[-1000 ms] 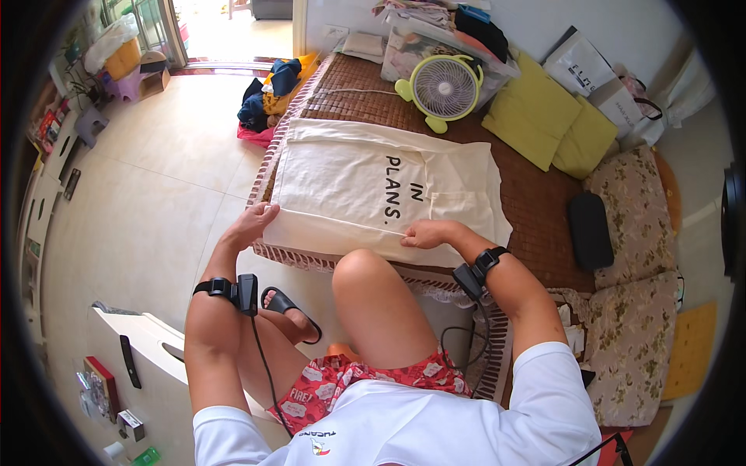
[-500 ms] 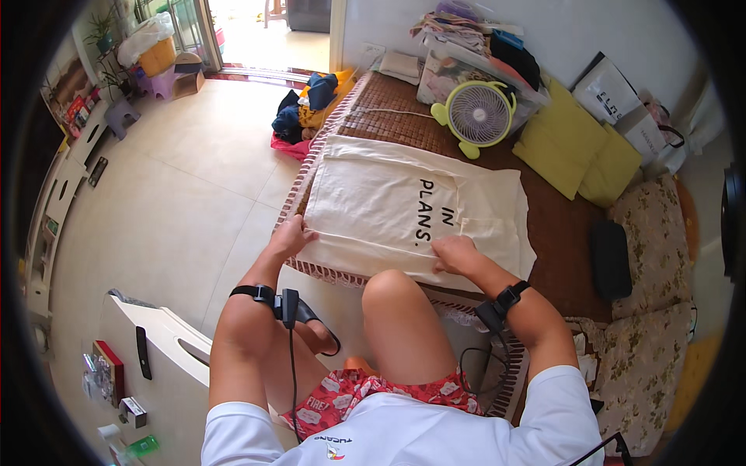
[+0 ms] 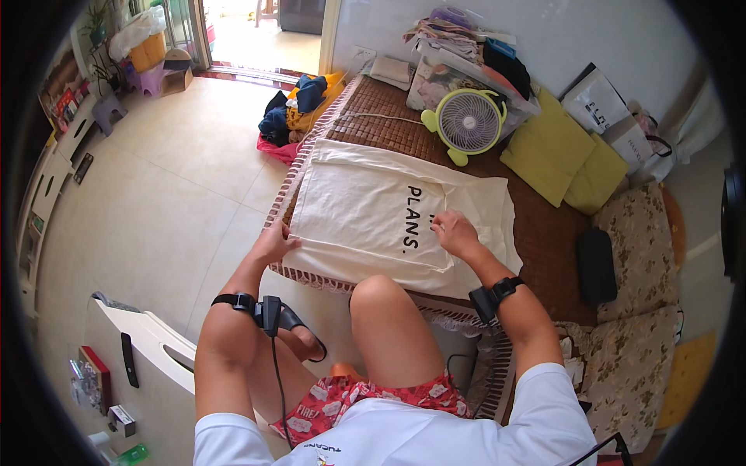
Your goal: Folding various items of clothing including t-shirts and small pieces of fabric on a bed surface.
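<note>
Cream cloth [image 3: 353, 198] lies spread; left grip [image 3: 273, 243] pinches its corner; right grip [image 3: 458, 234] curls over it, hold unclear

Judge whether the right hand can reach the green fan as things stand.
Probably yes: between the right hand and the green fan lie only the flattened cream cloth and brown mat, nothing upright.

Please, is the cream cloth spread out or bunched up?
Spread out: the cream cloth lies mostly flat on the brown mat, the left hand at its edge.
</note>
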Motion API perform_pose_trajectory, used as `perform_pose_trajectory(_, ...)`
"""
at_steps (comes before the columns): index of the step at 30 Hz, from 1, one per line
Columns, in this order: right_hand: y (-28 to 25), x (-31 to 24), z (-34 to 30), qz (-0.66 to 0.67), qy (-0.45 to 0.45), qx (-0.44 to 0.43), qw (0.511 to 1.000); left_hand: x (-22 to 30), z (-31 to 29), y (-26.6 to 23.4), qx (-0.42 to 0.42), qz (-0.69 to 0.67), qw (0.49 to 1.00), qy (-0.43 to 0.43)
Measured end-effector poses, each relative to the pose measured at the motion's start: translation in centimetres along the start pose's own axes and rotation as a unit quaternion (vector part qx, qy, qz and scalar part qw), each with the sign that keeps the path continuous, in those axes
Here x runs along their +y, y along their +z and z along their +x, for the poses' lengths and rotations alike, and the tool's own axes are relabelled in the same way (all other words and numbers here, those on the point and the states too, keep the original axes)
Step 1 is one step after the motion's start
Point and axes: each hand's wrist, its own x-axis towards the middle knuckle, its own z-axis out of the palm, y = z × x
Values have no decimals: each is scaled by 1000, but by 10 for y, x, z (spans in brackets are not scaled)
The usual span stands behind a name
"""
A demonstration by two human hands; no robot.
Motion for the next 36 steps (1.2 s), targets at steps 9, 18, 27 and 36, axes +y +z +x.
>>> perform_pose_trajectory(9, 7, -27, 0, -72, 48, -137, 987, 22, -3, -9, -43, 35, 985, -161)
perform_pose_trajectory(18, 21, -28, 1, -84, 61, -106, 989, -1, -1, 11, -41, 3, 984, -174)
perform_pose_trajectory(27, 17, -131, 6, -52, -124, -22, 991, 24, -5, 10, -41, -32, 973, -227)
perform_pose_trajectory(36, 32, -276, 4, -16, -178, -312, 933, 44, -9, -4, -76, -166, 955, -234)
